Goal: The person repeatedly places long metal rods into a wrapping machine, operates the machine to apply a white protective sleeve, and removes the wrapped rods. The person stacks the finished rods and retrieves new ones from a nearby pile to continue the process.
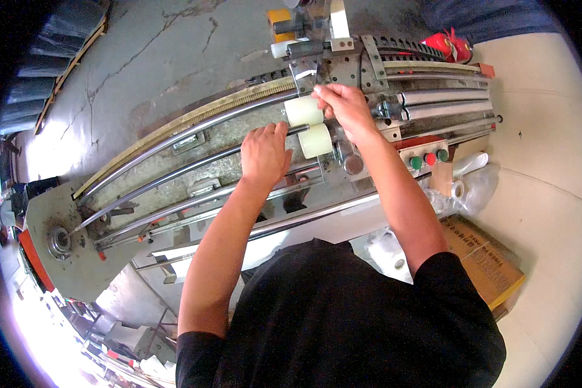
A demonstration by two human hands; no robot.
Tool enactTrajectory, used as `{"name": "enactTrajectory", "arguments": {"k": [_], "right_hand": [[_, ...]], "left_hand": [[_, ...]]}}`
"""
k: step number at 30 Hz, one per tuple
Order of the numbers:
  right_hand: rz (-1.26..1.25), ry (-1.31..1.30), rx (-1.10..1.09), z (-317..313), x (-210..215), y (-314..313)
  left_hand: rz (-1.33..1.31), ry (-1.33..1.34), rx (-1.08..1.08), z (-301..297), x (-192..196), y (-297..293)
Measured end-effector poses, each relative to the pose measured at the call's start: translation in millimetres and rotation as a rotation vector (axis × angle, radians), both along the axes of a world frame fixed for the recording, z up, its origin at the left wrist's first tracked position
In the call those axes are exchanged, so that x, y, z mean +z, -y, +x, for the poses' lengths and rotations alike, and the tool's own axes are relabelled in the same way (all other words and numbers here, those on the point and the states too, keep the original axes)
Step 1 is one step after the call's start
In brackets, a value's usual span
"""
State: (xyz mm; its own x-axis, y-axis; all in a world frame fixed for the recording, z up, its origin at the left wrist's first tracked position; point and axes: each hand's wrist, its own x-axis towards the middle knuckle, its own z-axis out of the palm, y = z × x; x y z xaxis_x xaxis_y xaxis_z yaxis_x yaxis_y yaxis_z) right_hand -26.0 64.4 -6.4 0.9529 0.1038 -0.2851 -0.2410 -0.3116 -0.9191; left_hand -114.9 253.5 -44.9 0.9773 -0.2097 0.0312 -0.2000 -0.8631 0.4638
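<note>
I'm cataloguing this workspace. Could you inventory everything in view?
Machine: one, mainly grey, across the middle
Large rollers: two, cream, centre
Long rod: one, grey, left of the rollers
Other rods: several, silver, along the machine
Buttons: three, two green and one red, right of centre
Block: one, orange, top centre
Red objects: count unclear, red, top right
Cloth: one, dark blue, top right corner
Box: one, brown, lower right
Bag: one, clear, above the box
Roll: one, white, beside the bag
Clutter: uncounted, mixed, lower left
Floor: one, grey, top left
Shirt: one, black, bottom centre
Left hand: one, bare, over the rod
Right hand: one, bare, by the upper roller
</note>
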Motion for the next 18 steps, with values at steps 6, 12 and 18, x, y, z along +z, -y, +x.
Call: {"name": "enactTrajectory", "arguments": {"k": [6, 12, 18], "right_hand": [[0.274, -0.291, -0.057, -80, 21, 18], [0.371, -0.334, -0.148, -154, 3, 31], [0.183, -0.323, -0.124, -201, -47, 71]], "left_hand": [[0.058, 0.011, 0.011, -1, 4, 5], [0.09, 0.072, 0.022, -2, 4, 13], [0.115, -0.041, 0.008, 9, 2, 19]]}}
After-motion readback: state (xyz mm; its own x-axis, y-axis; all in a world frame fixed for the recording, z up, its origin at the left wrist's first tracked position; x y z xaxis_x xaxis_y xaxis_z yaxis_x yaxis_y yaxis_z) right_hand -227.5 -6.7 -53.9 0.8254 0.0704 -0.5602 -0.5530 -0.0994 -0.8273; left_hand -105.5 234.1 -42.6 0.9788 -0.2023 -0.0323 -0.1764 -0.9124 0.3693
